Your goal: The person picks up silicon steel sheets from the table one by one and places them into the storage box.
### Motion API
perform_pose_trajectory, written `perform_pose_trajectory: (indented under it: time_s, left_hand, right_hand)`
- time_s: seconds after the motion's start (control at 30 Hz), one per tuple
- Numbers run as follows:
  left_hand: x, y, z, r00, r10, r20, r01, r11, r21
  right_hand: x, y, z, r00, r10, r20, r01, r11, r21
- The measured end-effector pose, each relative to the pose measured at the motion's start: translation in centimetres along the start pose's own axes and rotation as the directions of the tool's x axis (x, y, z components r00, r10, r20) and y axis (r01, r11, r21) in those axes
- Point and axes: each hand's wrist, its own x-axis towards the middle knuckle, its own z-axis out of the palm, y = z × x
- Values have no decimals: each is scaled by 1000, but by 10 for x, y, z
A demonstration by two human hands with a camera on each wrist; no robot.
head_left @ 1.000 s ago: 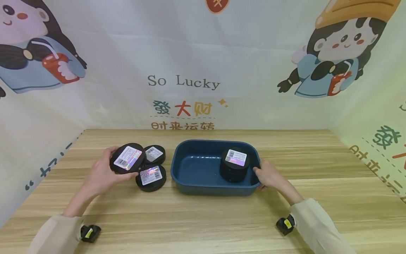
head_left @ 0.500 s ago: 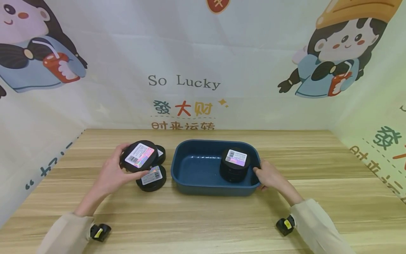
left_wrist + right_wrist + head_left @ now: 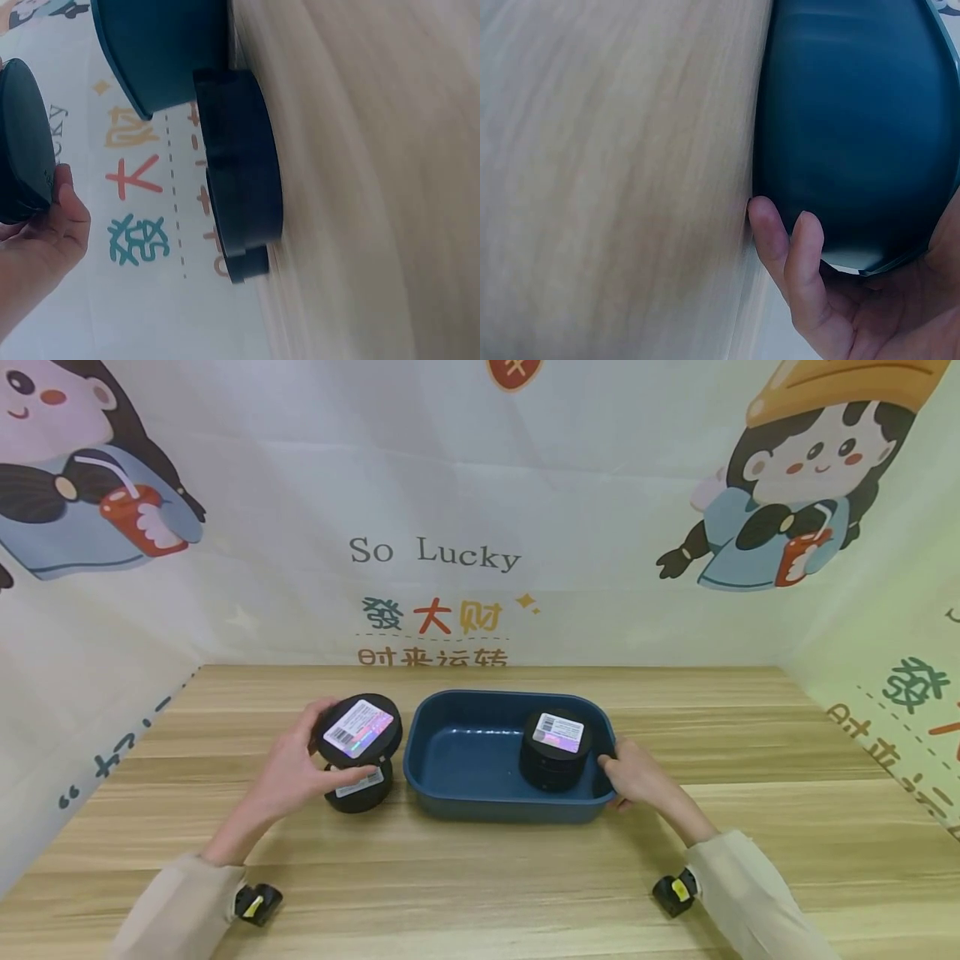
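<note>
My left hand (image 3: 300, 768) holds a flat round black container (image 3: 360, 729) with a shiny label on top, raised above the table. In the left wrist view that container (image 3: 26, 142) is off the tabletop. Just below it in the head view lies a second round black container (image 3: 362, 792), partly covered by the thumb. Another container (image 3: 259, 264) on the table shows only in the left wrist view. A blue rectangular bin (image 3: 465, 810) stands to the right, with stacked black containers (image 3: 555, 756) at its right end. My right hand (image 3: 637, 772) grips the bin's right rim, fingers against its outer wall (image 3: 855, 135).
The wooden table (image 3: 480, 885) reaches back to a printed cloth (image 3: 450, 485) hung behind it and along both sides. A small black device is strapped at each wrist, one left device (image 3: 258, 903) and one right device (image 3: 675, 892).
My left hand has carried the held container rightward toward the bin, over the other containers, covering the rear one in the head view. The right hand and the bin have stayed put.
</note>
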Motion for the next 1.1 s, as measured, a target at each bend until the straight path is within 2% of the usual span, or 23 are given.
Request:
perform_pose_trajectory:
  time_s: [0.5, 0.73, 0.97, 1.1]
  left_hand:
    - [13, 14, 25, 998, 56, 34, -56, 998, -4]
    - [24, 20, 35, 993, 104, 52, -106, 993, 41]
    - [35, 27, 43, 991, 106, 80, -114, 987, 111]
    - [41, 29, 47, 986, 132, 104, -145, 981, 126]
  right_hand:
    - [-1, 1, 0, 1000, 12, -5, -12, 1000, 12]
    - [-2, 1, 0, 1000, 11, -6, -10, 1000, 27]
    - [-2, 0, 0, 1000, 4, -1, -4, 1000, 29]
    - [-1, 0, 0, 1000, 10, -3, -10, 999, 32]
